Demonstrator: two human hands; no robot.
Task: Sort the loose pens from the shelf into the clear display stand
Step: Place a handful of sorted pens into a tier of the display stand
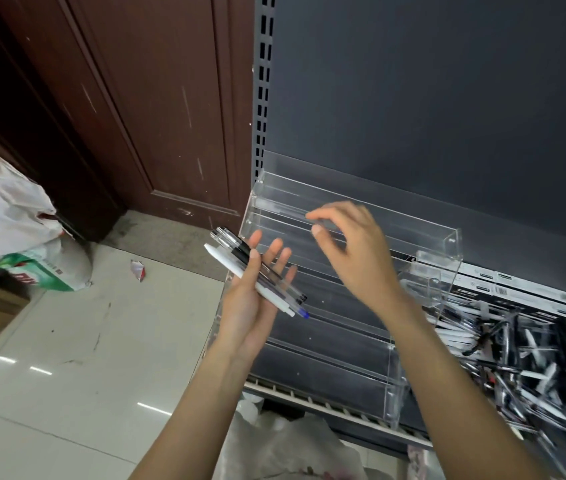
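Pens (pixel 257 271) held in left hand (pixel 250 299), clear display stand (pixel 343 289) seemingly nearly empty

The display stand (pixel 354 233) is showing as clear, glossy acrylic, its edges catching light. The pens (pixel 257 275) in the left hand (pixel 250 306) are looking like smooth plastic, one opaque white, others transparent. The shelf back panel (pixel 430 98) is reading as matt grey painted metal. The door (pixel 157 109) is showing scuffed brown wood, and the floor tiles (pixel 67 358) are gleaming.

Left hand (pixel 253 299) grips pens (pixel 257 277) (several) beside the clear stand (pixel 423 237).
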